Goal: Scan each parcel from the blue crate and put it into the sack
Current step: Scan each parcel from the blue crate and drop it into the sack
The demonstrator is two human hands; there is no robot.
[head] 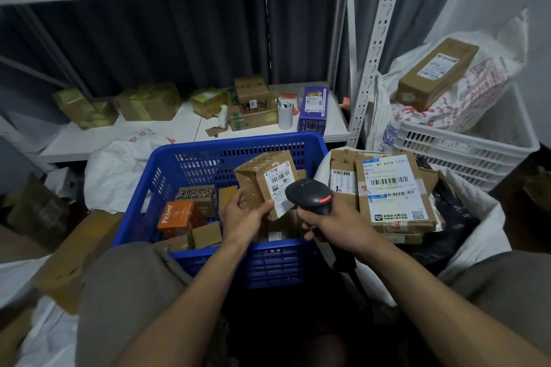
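Observation:
My left hand (pixel 246 216) grips a small brown cardboard parcel (pixel 262 179) from below, holding it above the blue crate (pixel 208 152) with its white barcode label turned to the right. My right hand (pixel 331 225) grips the handle of a black barcode scanner (pixel 310 195), whose head with a red light sits right beside the label. Several small boxes lie in the crate, among them an orange one (pixel 174 216) and a patterned brown one (pixel 198 194). To the right stands the open white sack (pixel 477 226) holding several labelled parcels, a large flat one (pixel 393 191) on top.
A white shelf (pixel 185 128) behind the crate carries several cardboard boxes, a purple box (pixel 313 109) and a white roll. At right a white crate (pixel 465 146) holds a printed bag with a long box (pixel 438 71) on it. My knees flank the crate. Cardboard lies on the floor at left.

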